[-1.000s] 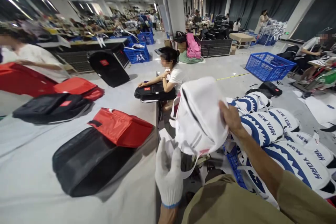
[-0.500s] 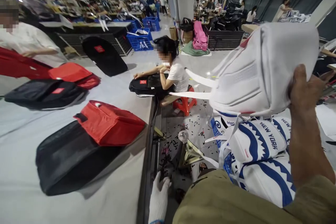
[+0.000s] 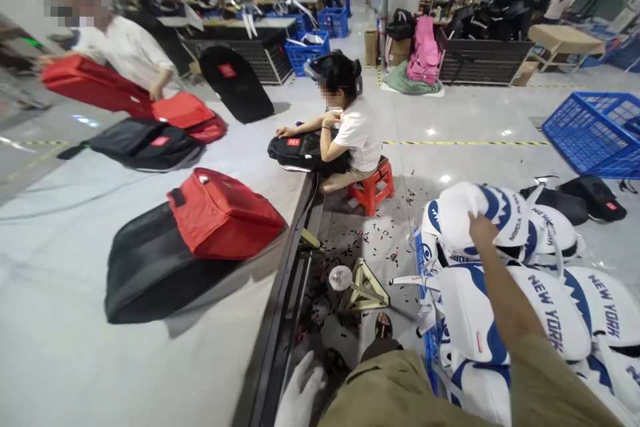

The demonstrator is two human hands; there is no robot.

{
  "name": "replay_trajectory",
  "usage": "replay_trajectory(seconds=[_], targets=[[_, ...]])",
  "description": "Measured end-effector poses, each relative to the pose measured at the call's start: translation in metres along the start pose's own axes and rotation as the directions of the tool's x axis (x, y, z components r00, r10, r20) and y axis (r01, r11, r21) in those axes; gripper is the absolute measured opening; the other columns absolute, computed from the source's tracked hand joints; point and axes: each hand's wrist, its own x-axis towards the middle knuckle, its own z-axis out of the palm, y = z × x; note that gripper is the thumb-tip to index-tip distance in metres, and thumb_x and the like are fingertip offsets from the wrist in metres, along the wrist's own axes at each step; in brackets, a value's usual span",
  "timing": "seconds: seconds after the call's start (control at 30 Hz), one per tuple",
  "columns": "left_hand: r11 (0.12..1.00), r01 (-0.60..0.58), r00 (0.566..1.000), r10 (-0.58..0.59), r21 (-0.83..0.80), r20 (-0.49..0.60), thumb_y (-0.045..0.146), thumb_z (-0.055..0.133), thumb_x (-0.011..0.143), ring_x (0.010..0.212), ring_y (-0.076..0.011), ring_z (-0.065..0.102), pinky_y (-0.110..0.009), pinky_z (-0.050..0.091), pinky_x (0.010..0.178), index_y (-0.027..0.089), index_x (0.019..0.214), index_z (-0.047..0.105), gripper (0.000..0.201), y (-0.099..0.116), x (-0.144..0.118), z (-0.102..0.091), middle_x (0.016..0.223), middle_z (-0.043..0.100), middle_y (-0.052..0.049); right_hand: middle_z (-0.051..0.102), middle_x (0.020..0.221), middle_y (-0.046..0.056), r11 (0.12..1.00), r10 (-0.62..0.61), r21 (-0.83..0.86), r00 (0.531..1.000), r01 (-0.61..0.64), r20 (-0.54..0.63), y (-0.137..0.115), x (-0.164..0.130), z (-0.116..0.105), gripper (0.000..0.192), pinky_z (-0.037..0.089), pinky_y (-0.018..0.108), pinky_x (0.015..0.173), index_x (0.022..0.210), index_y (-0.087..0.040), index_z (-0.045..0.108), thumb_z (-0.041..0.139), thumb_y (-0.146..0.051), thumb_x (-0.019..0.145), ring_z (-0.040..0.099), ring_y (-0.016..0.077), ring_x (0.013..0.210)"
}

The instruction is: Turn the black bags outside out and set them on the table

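My right hand (image 3: 483,230), bare, is on a white backpack (image 3: 453,220) that lies on top of a pile of similar bags. Its fingers look closed at the bag's side, partly hidden. The backpack has blue bands with jagged white edges. Below it, more white backpacks (image 3: 535,300) printed "NEW YORK" are heaped in and over a blue crate (image 3: 431,347). My left hand (image 3: 303,390), in a white knit glove, hangs beside the table edge near my leg. Its fingers are apart and hold nothing.
On the pale table (image 3: 65,293) at left lie a black and red backpack (image 3: 225,213) and more bags. A person in white (image 3: 357,133) sits on a red stool (image 3: 373,187); another handles a red bag (image 3: 95,83). A metal stand (image 3: 367,287) and blue crate (image 3: 595,133) are on the floor.
My right hand has lowered the white backpack from midair onto the pile, and its printed side now shows. The view has swung right. The other person's red bag is raised higher.
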Motion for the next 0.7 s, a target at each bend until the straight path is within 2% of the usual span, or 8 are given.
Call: replay_trajectory(seconds=[0.1, 0.17, 0.3, 0.4, 0.47, 0.5, 0.63, 0.7], targets=[[0.995, -0.016, 1.000, 0.014, 0.097, 0.019, 0.078, 0.076, 0.065, 0.146, -0.0399, 0.069, -0.043, 0.061, 0.119, 0.019, 0.140, 0.072, 0.096, -0.009, -0.004, 0.001, 0.151, 0.075, -0.019, 0.079, 0.119, 0.029, 1.000, -0.009, -0.008, 0.990, 0.011, 0.139, -0.014, 0.008, 0.064, 0.050, 0.059, 0.047, 0.101, 0.132, -0.006, 0.079, 0.039, -0.033, 0.119, 0.078, 0.0365, 0.118], [0.994, 0.003, 1.000, -0.006, 0.108, 0.026, 0.076, 0.076, 0.067, 0.150, -0.0402, 0.066, -0.044, 0.061, 0.119, 0.021, 0.138, 0.074, 0.090, -0.012, -0.009, 0.001, 0.155, 0.073, -0.018, 0.078, 0.121, 0.031, 1.000, -0.022, -0.011, 0.983, 0.024, 0.182, -0.023, 0.017, 0.086, 0.055, 0.059, 0.047, 0.103, 0.130, -0.004, 0.078, 0.032, -0.031, 0.119, 0.077, 0.0366, 0.121], [0.993, 0.008, 1.000, -0.007, 0.119, -0.010, 0.067, 0.081, 0.068, 0.150, -0.0418, 0.065, -0.047, 0.058, 0.122, 0.023, 0.128, 0.078, 0.075, -0.010, -0.017, 0.010, 0.152, 0.075, -0.016, 0.072, 0.133, 0.036, 0.997, -0.069, -0.007, 0.977, 0.072, 0.201, -0.032, 0.034, 0.103, 0.068, 0.056, 0.055, 0.110, 0.144, 0.001, 0.070, 0.033, -0.050, 0.118, 0.070, 0.0427, 0.132], [0.990, 0.013, 1.000, -0.010, 0.143, -0.016, 0.062, 0.081, 0.068, 0.151, -0.0416, 0.064, -0.048, 0.052, 0.129, 0.023, 0.122, 0.081, 0.067, -0.004, -0.015, 0.024, 0.148, 0.078, -0.015, 0.047, 0.170, 0.036, 0.980, -0.188, -0.038, 0.970, 0.196, 0.157, -0.024, 0.024, 0.119, 0.084, 0.050, 0.057, 0.120, 0.176, -0.005, 0.036, 0.044, -0.060, 0.113, 0.048, 0.0454, 0.157], [0.987, 0.002, 1.000, 0.000, 0.162, -0.010, 0.063, 0.079, 0.067, 0.155, -0.0410, 0.061, -0.048, 0.045, 0.135, 0.022, 0.121, 0.081, 0.068, 0.001, -0.013, 0.032, 0.150, 0.077, -0.016, 0.027, 0.183, 0.031, 0.958, -0.258, -0.091, 0.956, 0.272, 0.138, -0.012, 0.016, 0.133, 0.088, 0.049, 0.059, 0.121, 0.184, -0.012, 0.016, 0.047, -0.051, 0.112, 0.036, 0.0442, 0.165], [0.986, -0.010, 1.000, 0.011, 0.166, -0.006, 0.064, 0.077, 0.067, 0.157, -0.0407, 0.059, -0.049, 0.041, 0.137, 0.022, 0.123, 0.081, 0.070, 0.003, -0.011, 0.034, 0.152, 0.076, -0.016, 0.026, 0.183, 0.030, 0.954, -0.264, -0.112, 0.955, 0.279, 0.132, -0.005, 0.016, 0.139, 0.087, 0.050, 0.060, 0.119, 0.184, -0.014, 0.012, 0.048, -0.046, 0.111, 0.037, 0.0447, 0.164], [0.989, -0.035, 0.999, 0.036, 0.142, -0.008, 0.067, 0.075, 0.071, 0.157, -0.0400, 0.059, -0.049, 0.041, 0.137, 0.019, 0.131, 0.079, 0.077, 0.008, -0.012, 0.033, 0.153, 0.074, -0.018, 0.051, 0.157, 0.036, 0.981, -0.163, -0.104, 0.986, 0.165, 0.027, 0.019, 0.047, 0.137, 0.074, 0.055, 0.064, 0.105, 0.181, -0.013, 0.028, 0.040, -0.044, 0.115, 0.058, 0.0477, 0.140], [0.991, -0.003, 0.999, 0.009, 0.135, -0.042, 0.067, 0.079, 0.073, 0.155, -0.0399, 0.061, -0.047, 0.048, 0.132, 0.019, 0.132, 0.079, 0.076, 0.009, -0.015, 0.030, 0.150, 0.076, -0.018, 0.054, 0.151, 0.038, 0.986, -0.138, -0.092, 0.990, 0.136, -0.016, 0.022, 0.071, 0.129, 0.069, 0.054, 0.065, 0.104, 0.177, -0.012, 0.036, 0.035, -0.044, 0.116, 0.061, 0.0483, 0.135]])
